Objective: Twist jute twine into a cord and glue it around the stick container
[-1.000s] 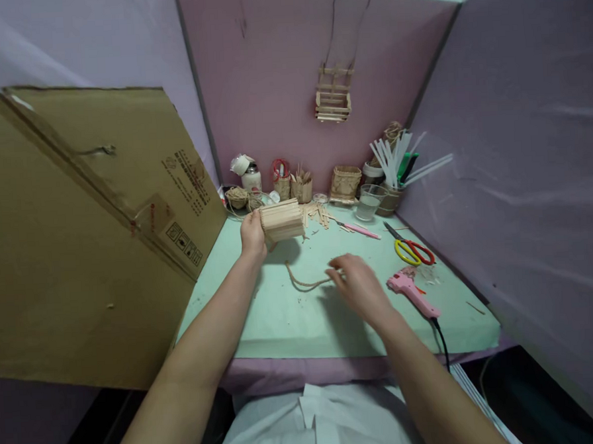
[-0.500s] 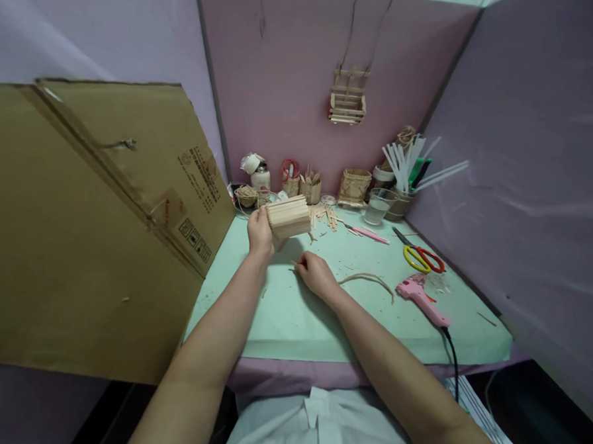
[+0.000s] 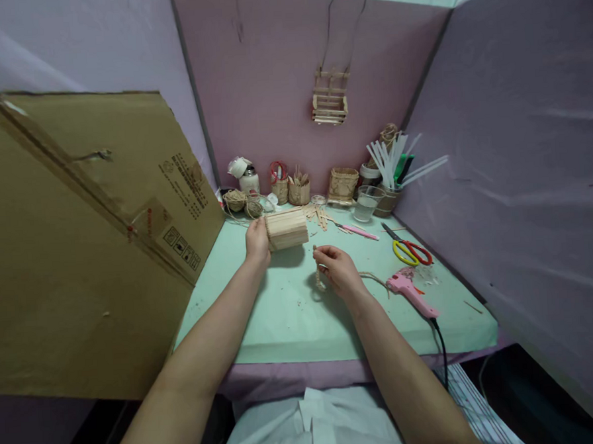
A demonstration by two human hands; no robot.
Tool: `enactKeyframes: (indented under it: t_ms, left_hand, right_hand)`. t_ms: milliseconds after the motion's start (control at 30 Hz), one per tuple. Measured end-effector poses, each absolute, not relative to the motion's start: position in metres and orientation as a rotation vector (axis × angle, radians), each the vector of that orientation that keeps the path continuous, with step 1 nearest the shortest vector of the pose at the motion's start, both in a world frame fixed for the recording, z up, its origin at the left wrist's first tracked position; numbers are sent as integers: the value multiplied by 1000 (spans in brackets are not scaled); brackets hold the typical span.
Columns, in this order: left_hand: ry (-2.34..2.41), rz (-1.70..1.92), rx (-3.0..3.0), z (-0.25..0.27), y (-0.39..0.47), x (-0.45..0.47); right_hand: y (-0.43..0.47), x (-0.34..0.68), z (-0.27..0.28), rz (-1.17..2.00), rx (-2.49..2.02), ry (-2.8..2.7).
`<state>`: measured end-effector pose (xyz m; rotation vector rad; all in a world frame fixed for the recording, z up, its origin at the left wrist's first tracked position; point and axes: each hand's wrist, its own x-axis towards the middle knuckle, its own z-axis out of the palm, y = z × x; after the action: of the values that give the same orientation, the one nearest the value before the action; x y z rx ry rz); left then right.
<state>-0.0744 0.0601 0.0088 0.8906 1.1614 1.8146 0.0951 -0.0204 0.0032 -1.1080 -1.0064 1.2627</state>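
My left hand (image 3: pixel 258 240) grips one end of a small cylinder made of wooden craft sticks (image 3: pixel 287 228), holding it sideways above the table. A band of braided cord seems to run round the end by my fingers. To the right, my right hand (image 3: pixel 339 267) pinches the end of a short braided cord (image 3: pixel 319 279), which dangles toward the tabletop. A longer strip of cord (image 3: pixel 376 281) lies on the table behind my right wrist. The cylinder and the short cord are apart.
A pink glue gun (image 3: pixel 412 294), scissors (image 3: pixel 410 246) and a pink-handled tool (image 3: pixel 359 232) lie on the right. Loose sticks (image 3: pixel 320 215), a stick-filled cup (image 3: pixel 299 190), a woven basket (image 3: pixel 343 185), a water cup (image 3: pixel 367 204) and twine balls (image 3: pixel 236 200) line the back. Cardboard (image 3: pixel 80 260) stands left.
My right hand has moved right and lifted a short braided cord off the table. The stick cylinder has been lowered slightly and levelled in my left hand. The view has shifted somewhat right.
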Motion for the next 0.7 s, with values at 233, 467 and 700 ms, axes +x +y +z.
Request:
enactKeyframes:
  t_ms: [233,467,700]
  left_hand:
    - [1255,1856,1090,5,27,-61]
    - [1347,1821,1213,-2,-20,-50]
    - [1357,1838,1325,4,-29,-45]
  right_hand:
    - [-17,104,26,1010,-1095,-1028]
    - [-22,101,33,984,-1114,-1019]
    - [-23,103,37,1012,-1167,-1022]
